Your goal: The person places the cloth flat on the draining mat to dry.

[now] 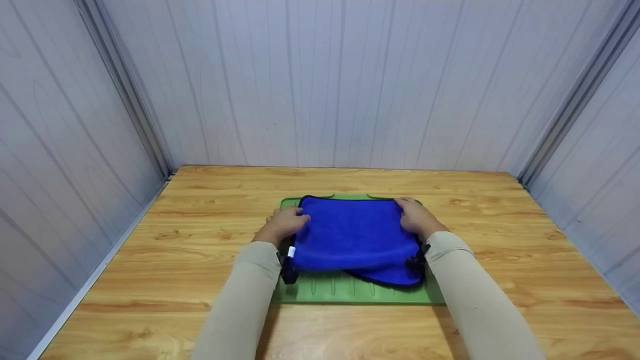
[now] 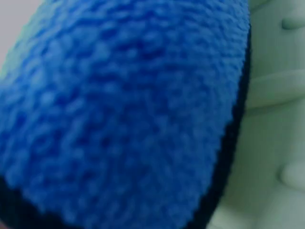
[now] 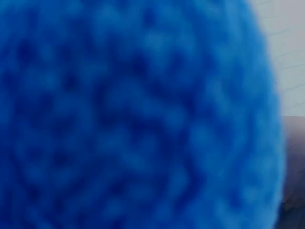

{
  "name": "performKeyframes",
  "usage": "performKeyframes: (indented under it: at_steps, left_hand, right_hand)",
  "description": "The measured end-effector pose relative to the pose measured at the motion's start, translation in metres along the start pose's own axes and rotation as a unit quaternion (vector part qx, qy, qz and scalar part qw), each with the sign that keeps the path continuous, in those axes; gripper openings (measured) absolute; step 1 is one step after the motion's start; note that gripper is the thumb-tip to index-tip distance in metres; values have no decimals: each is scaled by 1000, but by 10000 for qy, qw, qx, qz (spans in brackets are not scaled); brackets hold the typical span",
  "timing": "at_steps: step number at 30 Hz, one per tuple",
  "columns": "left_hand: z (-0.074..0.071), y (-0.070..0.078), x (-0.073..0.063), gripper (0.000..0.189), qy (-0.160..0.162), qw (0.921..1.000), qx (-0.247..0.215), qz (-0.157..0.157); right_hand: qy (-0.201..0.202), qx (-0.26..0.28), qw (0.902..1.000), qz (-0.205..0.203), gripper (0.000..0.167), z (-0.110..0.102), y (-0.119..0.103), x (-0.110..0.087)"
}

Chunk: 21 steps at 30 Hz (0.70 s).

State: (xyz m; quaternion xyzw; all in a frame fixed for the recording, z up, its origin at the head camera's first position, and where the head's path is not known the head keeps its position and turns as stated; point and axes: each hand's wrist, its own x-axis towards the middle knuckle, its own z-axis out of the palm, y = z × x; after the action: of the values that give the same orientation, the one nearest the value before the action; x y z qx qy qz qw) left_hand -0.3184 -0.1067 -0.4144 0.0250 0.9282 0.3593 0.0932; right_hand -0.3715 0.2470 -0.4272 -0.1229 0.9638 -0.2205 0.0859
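Note:
A blue fluffy towel [image 1: 352, 230] with black edging lies spread over a green ribbed board [image 1: 320, 295], its near right part folded under. My left hand [image 1: 286, 222] grips the towel's left edge, thumb on top of the cloth. At the far right corner, my right hand [image 1: 416, 217] holds the towel by its edge. In the left wrist view the towel [image 2: 128, 114] bulges close to the camera and hides the fingers, with the ridged board [image 2: 271, 133] beside it. Blurred towel pile [image 3: 138, 119] covers most of the right wrist view.
The board rests on a wood-grain table [image 1: 210, 215]. A white panelled wall [image 1: 320, 90] rises behind the table, and side walls stand at left and right. A small white tag [image 1: 291, 251] shows at the towel's left edge.

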Motion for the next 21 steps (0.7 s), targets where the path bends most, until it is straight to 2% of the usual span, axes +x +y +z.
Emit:
performKeyframes:
  at_steps: [7, 12, 16, 21]
  left_hand:
    - [4, 4, 6, 58, 51, 9999, -4, -147]
    - [5, 5, 6, 58, 68, 9999, 18, -112]
    - [1, 0, 2, 59, 29, 9999, -144, 15]
    - [-6, -9, -12, 59, -7, 9978, -643, 133]
  right_hand:
    - [20, -651, 9978, 99, 58, -1, -2, 7]
    - [101, -775, 9968, 166, 57, 0, -2, 7]
    - [400, -536, 9977, 70, 54, 0, 0, 2]
    - [707, 430, 9965, 130, 57, -4, 1, -16]
